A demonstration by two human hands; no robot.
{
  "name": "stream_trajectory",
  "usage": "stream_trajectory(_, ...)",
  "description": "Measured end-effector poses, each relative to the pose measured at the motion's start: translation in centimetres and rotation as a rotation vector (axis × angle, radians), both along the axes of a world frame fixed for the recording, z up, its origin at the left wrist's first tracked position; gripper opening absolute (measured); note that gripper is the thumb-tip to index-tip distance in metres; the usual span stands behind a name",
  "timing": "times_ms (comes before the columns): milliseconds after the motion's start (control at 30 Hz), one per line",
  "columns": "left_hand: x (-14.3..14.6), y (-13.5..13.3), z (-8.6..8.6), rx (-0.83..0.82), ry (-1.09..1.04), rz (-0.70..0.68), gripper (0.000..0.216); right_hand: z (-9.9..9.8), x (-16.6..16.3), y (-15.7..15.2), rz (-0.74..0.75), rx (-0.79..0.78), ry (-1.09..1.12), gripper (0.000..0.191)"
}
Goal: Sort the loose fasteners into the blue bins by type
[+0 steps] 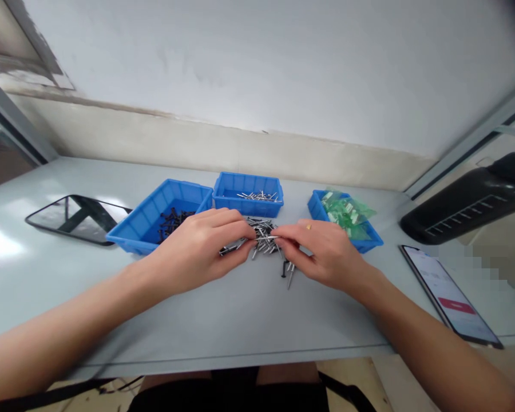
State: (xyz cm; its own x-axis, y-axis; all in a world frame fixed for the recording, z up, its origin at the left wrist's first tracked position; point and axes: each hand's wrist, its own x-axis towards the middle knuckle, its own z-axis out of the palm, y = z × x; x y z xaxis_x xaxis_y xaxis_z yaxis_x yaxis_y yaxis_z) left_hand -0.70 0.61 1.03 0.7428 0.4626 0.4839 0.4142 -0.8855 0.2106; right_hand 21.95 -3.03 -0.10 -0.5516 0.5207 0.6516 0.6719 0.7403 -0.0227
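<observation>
A heap of loose silver and black screws (264, 237) lies on the grey table between my hands. My left hand (201, 246) curls over the heap's left side, its fingers closed on several screws. My right hand (321, 252) pinches a thin silver screw at the heap's right side, fingertips pressed together and almost touching the left fingertips. Two or three stray screws (288, 273) lie just in front of the right hand.
Three blue bins stand behind the heap: one with black screws (154, 220), one with silver screws (248, 194), one with green packets (345, 220). A dark phone (75, 218) lies at the left, a lit phone (450, 297) at the right, a black object (467, 200) beyond it.
</observation>
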Motion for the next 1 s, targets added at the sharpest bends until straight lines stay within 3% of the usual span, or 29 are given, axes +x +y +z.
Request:
stream_trajectory(200,-0.05,-0.13,0.12,0.053,-0.056,-0.013,0.009,-0.17,-0.14,0.09,-0.019,-0.123,-0.083,0.021)
stream_trajectory(467,-0.09,-0.2,-0.23,0.161,-0.021,-0.163,0.01,-0.23,-0.85,-0.07,0.024,-0.279,-0.209,0.026)
stream_trajectory(1000,-0.25,0.19,-0.23,0.163,0.052,-0.016,0.011,-0.04,-0.32,-0.14,-0.005,-0.081,-0.094,0.019)
